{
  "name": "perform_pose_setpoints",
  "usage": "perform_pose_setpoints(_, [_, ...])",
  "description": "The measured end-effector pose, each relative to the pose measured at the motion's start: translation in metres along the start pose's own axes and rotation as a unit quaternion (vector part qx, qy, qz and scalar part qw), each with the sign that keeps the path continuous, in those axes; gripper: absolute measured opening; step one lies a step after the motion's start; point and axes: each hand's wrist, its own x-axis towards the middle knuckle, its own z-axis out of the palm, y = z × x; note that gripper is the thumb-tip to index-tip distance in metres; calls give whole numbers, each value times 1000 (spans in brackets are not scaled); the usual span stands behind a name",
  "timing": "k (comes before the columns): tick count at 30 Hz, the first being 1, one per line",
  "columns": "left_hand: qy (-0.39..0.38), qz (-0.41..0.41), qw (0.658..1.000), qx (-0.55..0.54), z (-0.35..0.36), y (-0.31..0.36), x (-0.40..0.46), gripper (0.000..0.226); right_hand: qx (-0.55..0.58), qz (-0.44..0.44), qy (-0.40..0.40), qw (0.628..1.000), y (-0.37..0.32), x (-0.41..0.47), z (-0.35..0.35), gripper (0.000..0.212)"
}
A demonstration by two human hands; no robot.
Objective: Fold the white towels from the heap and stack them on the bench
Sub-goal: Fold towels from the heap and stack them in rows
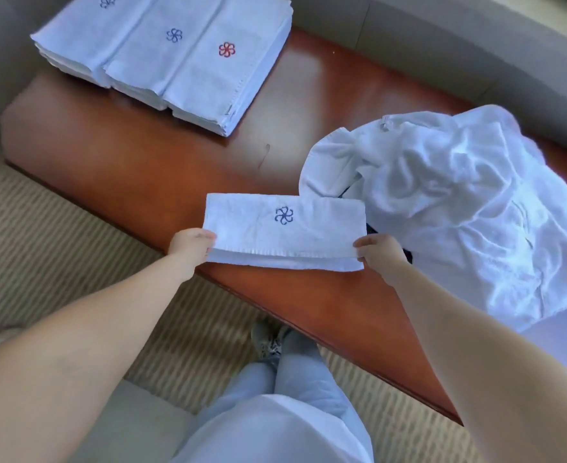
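Head view: the left hand [192, 246] and right hand [377, 251] each pinch one end of a folded towel [283, 232] — it sits at the bench [148, 162] edge, touching the heap [449, 208].

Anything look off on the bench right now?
One oddity: the right-hand stack is topped by a red flower emblem, while the other two stacks and the towel in hand show blue. Something dark peeks from under the heap.
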Motion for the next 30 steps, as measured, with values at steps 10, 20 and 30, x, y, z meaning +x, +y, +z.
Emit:
perform_pose_setpoints(10, [15,14,999,28,4,-42,10,17,-83,-37,56,994,26,-5,22,13])
perform_pose_setpoints(20, [28,74,973,215,10,-53,16,25,-197,-42,43,979,44,-7,42,8])
perform_pose_setpoints(30, [31,280,867,411,41,-17,1,34,-364,-188,110,906,1,-8,65,33])
